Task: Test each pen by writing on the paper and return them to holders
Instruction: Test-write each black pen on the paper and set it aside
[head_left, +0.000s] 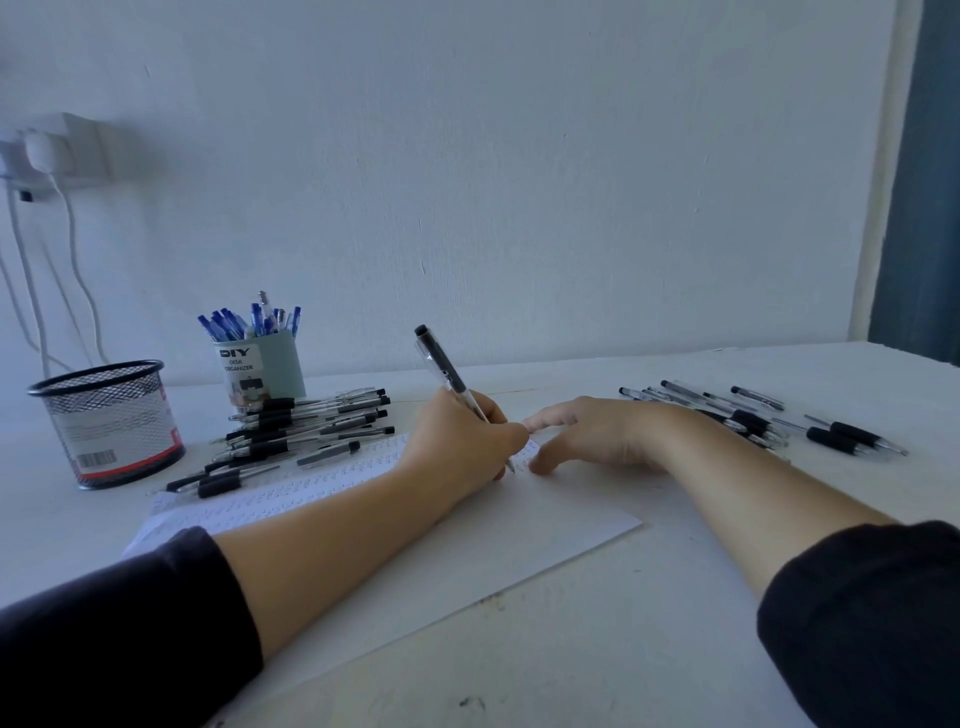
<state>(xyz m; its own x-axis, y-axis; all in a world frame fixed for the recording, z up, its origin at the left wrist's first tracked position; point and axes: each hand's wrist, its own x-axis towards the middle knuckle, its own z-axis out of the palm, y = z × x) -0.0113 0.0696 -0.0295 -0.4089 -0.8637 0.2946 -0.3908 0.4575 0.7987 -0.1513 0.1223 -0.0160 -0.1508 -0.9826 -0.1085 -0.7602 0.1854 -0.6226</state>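
Wall socket (57, 150): far left on the wall, with a white plug and cables hanging down behind the table.
Mesh holder (111, 421): black wire cup at the left of the white table (571, 649), upright, with a barcode label and a red band near its base; no pens show above its rim.
Green holder (265, 371): pale cup printed "DIY desk organizer", standing just behind and right of the mesh holder — blue-capped pens (249, 319) stick up out of it.
Left pile of pens (301, 428): black-gripped clear pens lying in a loose stack in front of the green holder, the nearest ones touching or overlapping the top left edge of the paper.
Paper (467, 540): white sheet lying flat and slightly askew at the table's centre, with rows of small written marks across its upper part.
Left hand (462, 441): its forearm crosses the paper; fingers and thumb curl round the held pen, pinching it low on the barrel.
Held pen (452, 379): clear barrel with black top, tilted up and away, tip down on the paper near its upper right corner.
Right hand (597, 436): rests just beside the left hand at the paper's upper right edge, fingers relaxed and loosely spread — holding nothing.
Right group of pens (753, 415): more black-gripped pens scattered on the table behind and right of the right wrist.
Sleeves (130, 623): dark, pushed up both forearms.
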